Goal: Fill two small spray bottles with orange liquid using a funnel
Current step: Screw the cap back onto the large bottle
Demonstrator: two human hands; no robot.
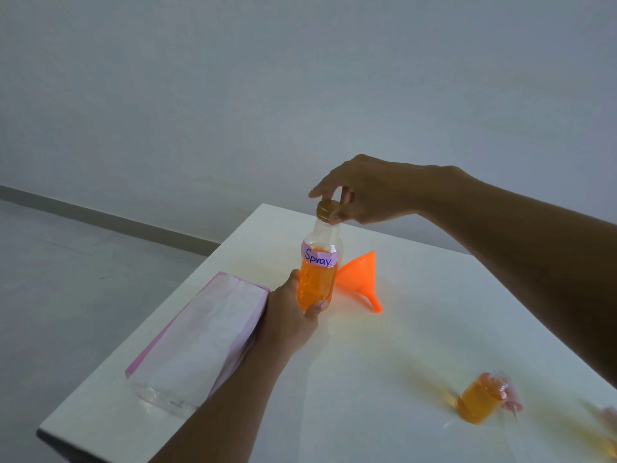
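Observation:
A clear bottle (pixel 317 275) labelled "Spray" stands upright on the white table, about two-thirds full of orange liquid. My left hand (pixel 290 312) grips its lower body. My right hand (pixel 364 192) pinches the gold cap (pixel 325 209) on its neck from above. An orange funnel (pixel 359 275) lies on its side just right of the bottle, spout toward me. A small spray bottle (pixel 480 401) with orange liquid stands near the front right, blurred. A second blurred one (pixel 609 429) is cut off by the right edge.
A pink-and-white tissue pack (pixel 200 332) lies on the white table (pixel 367 379) left of my left arm, along the table's left edge. Grey floor and a pale wall lie beyond the table.

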